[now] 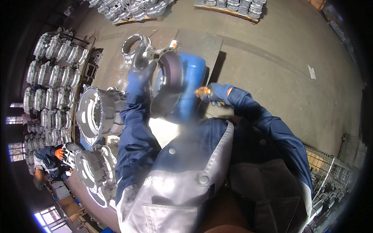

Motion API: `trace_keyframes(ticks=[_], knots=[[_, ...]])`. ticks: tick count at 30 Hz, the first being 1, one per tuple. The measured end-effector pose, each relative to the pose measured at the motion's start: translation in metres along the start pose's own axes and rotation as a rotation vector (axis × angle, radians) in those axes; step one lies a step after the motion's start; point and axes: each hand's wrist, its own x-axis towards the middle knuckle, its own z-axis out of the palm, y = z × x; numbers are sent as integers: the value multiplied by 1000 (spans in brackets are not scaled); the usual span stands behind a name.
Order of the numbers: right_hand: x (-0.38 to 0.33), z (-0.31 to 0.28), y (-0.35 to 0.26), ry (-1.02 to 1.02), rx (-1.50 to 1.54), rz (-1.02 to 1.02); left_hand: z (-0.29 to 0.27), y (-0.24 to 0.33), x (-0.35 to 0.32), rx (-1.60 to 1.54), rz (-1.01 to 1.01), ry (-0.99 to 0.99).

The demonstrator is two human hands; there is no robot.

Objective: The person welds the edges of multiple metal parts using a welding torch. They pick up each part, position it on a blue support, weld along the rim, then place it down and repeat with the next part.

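My left hand (140, 77), in a blue glove, is closed around the rim of a large metal housing casting (172, 70) with a wide round opening. The casting is tilted and rests against or just above a blue plastic block or container (194, 68); which of these I cannot tell. My right hand (218, 94), gloved in blue with dark fingers, is to the right of the blue container, apart from the casting. Its fingers are curled around a small orange-brown piece (202, 92), blurred and too small to name. A ring-shaped casting (136, 43) lies just beyond my left hand.
A white bottle (173, 44) stands behind the casting. Large housings (92, 114) sit left of my forearm, with stacked castings (54, 70) farther left. A co-worker (50, 159) handles a part at lower left. Loaded pallets (233, 8) stand ahead; a wire cage (326, 167) is at right.
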Motion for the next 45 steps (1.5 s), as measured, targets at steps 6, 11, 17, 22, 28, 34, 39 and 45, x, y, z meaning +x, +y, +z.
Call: trace_keyframes(ticks=[6,11,17,22,28,34,39,45], knots=[[51,3,19,239,-226,-172,32,-14,23,-67,-124,179],[4,4,19,-46,152,-686,40,-52,32,437,61,392],[-51,27,-5,227,83,-572,83,-45,83,238,116,211],[-52,45,22,291,126,-485,120,-38,104,260,114,164],[-61,41,23,359,156,-446,134,-37,109,289,120,123],[-50,39,1,321,176,-516,82,-84,113,288,146,88],[-7,3,-32,292,242,-504,-10,-138,72,367,176,81],[-3,-9,-2,397,257,-17,6,-118,51,64,326,139]])
